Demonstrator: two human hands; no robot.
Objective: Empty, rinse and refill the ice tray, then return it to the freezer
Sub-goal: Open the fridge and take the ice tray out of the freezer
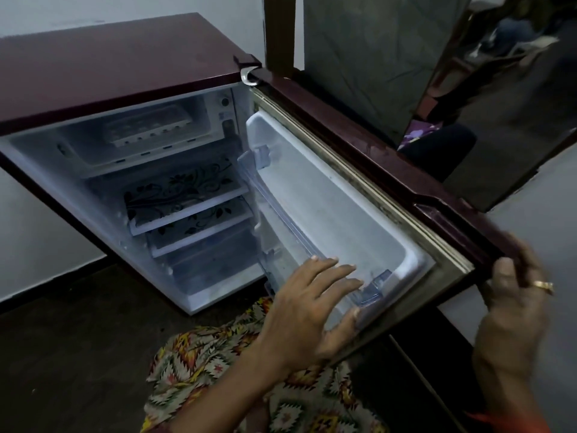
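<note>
Both hands at the open fridge door (327, 195), ice tray (146, 128) in the freezer box (81, 151)
The left hand (312, 303), lower middle of the frame, is relaxed and holds nothing, its fingers straight and spread over the door's white inner lining, thumb at the lower rim; the right hand (515, 295), at the right edge, curls its fingers round the door's maroon outer edge; the ice tray sits inside the freezer box in the upper left, above two flower-patterned shelves (184, 195)
</note>
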